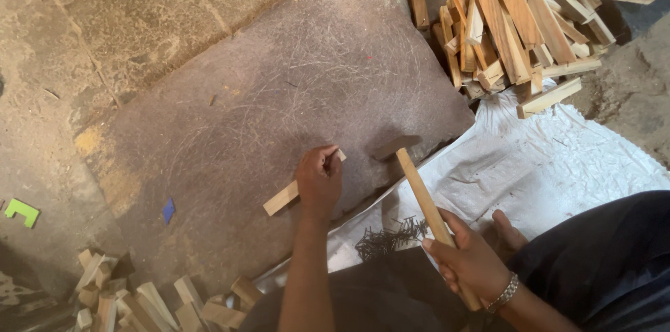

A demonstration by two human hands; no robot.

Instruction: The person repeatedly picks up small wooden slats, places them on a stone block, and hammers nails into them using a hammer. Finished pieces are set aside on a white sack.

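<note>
A scene is viewed from above, looking down at a person seated on the floor. A short pale wooden strip (pixel 293 191) is pinned flat against a large, scratched brown board (pixel 279 88) by the left hand (pixel 319 180); its grip is closed over the strip's upper part, fingers curled at the far end, apparently so the piece is kept from shifting. Whether a nail is pinched there cannot be told. A hammer (pixel 419 185) is held in the right hand (pixel 469 259), the grip wrapped shut around the lower part of the long wooden handle, with the dark head poised just right of the strip's end, close to the board. A wrist bracelet (pixel 505 293) is worn on that arm. A loose heap of dark nails (pixel 387 238) is kept on a white sack (pixel 558 157) between the two arms, within easy reach. A pile of longer cut sticks (pixel 520 21) is stacked at the upper right, and shorter wooden offcuts (pixel 150 300) are gathered at the lower left. A small green piece (pixel 22 211) and a blue scrap (pixel 168 210) are seen lying nearby.
</note>
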